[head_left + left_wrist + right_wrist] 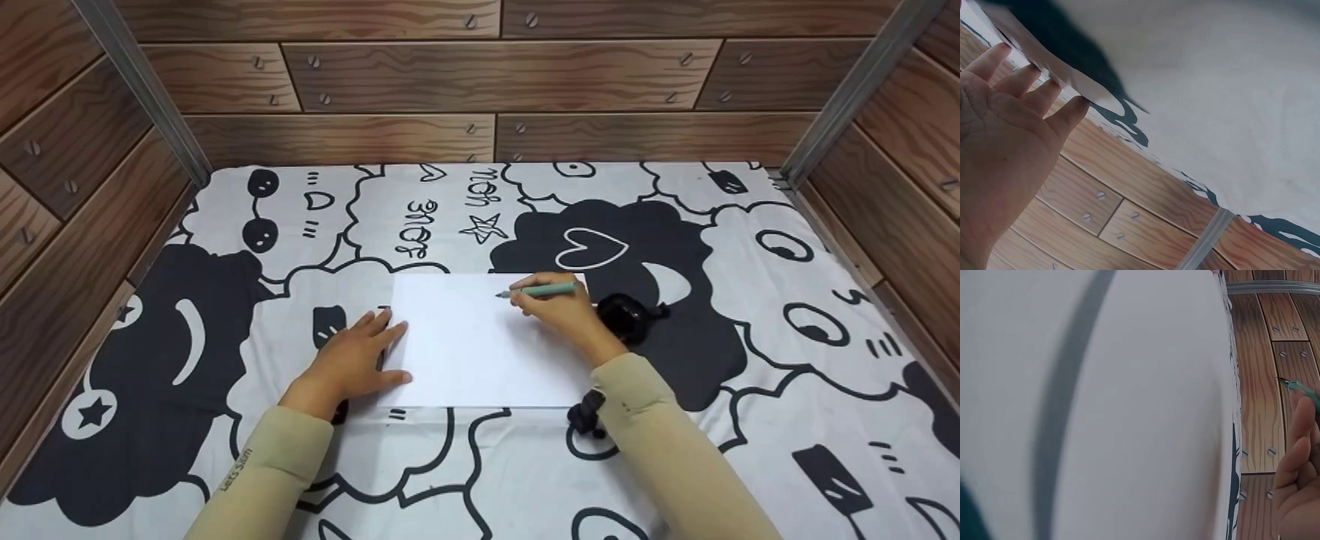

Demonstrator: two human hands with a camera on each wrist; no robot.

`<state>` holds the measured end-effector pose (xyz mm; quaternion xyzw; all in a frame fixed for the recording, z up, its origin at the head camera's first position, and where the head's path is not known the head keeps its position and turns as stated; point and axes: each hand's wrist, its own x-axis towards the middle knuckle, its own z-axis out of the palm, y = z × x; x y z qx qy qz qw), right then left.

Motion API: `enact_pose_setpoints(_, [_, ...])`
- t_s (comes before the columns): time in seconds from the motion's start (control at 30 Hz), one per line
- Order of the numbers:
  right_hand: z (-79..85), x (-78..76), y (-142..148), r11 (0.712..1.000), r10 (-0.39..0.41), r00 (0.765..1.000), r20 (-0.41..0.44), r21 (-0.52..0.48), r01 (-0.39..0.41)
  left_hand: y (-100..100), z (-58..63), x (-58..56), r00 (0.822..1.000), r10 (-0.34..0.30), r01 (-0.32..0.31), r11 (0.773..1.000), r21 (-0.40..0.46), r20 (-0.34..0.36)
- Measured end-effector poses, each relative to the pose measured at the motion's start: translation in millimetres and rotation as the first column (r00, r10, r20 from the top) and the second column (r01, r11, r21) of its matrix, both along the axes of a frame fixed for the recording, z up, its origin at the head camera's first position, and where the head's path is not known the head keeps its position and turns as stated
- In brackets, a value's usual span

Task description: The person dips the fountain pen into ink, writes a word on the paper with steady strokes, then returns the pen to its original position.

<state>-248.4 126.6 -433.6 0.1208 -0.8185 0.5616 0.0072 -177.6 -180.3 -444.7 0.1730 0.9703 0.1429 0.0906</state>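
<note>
A plain white sheet of paper point(465, 345) lies on the patterned cloth in the head view, with no marks visible on it. My left hand point(356, 360) rests at its left edge, fingers spread, thumb and index finger over the paper. Between thumb and fingers, my right hand point(559, 307) holds a slim green pen point(551, 289) above the upper right of the sheet, its tip pointing left. In the right wrist view the pen point(1304, 389) shows a dark pointed tip. The left wrist view shows the left palm point(1005, 146) with its fingers extended.
A black-and-white cartoon cloth point(420, 465) covers the table. Wood-patterned walls point(390, 75) with grey corner posts point(862, 90) enclose the back and sides. Black rounded gear point(622, 319) sits beside the right wrist, with a smaller black piece point(587, 414) below it.
</note>
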Motion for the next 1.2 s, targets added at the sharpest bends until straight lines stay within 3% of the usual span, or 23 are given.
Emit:
enact_pose_setpoints(0.37, [-9.6,-5.6,-14.6,1.0,-0.006,0.999,0.043,-0.022,0.007,-1.9,-3.5,-2.3,1.0,0.008,-0.008,1.0,-0.008,0.007])
enact_pose_setpoints(1.2, [-16.4,-9.0,-21.6,0.989,0.012,0.996,0.083,0.149,-0.024,-3.6,0.2,-1.9,1.0,-0.018,0.018,1.0,0.017,-0.001])
